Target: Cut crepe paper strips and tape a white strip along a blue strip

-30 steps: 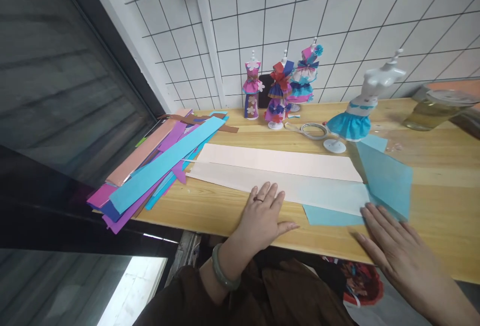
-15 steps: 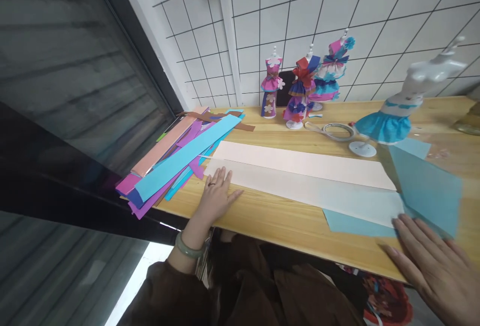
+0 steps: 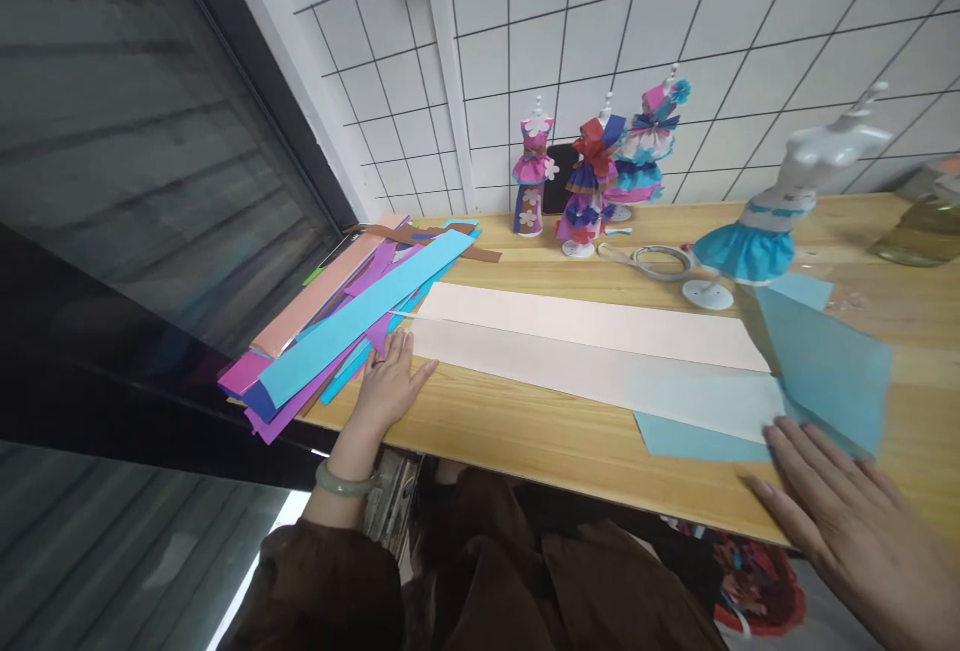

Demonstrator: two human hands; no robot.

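Note:
A long pale pink paper strip lies flat along the wooden table, with a lengthwise fold or seam through its middle. At its left end my left hand rests flat, fingers stretched, close to the strip's corner and the coloured pile. My right hand lies with straight fingers at the strip's right end, fingertips touching its corner. Neither hand grasps anything. Partly under that right end sits a blue-green sheet, one part standing out behind and another in front.
Coloured paper strips are heaped at the left. Behind stand several small dress forms in paper dresses, a roll of tape, and a white mannequin in a blue skirt. A glass vessel is far right; a red basket sits below.
My left hand has slid left, off the strip's corner towards the coloured pile. My right hand stays at the right end. The whole view has shifted slightly.

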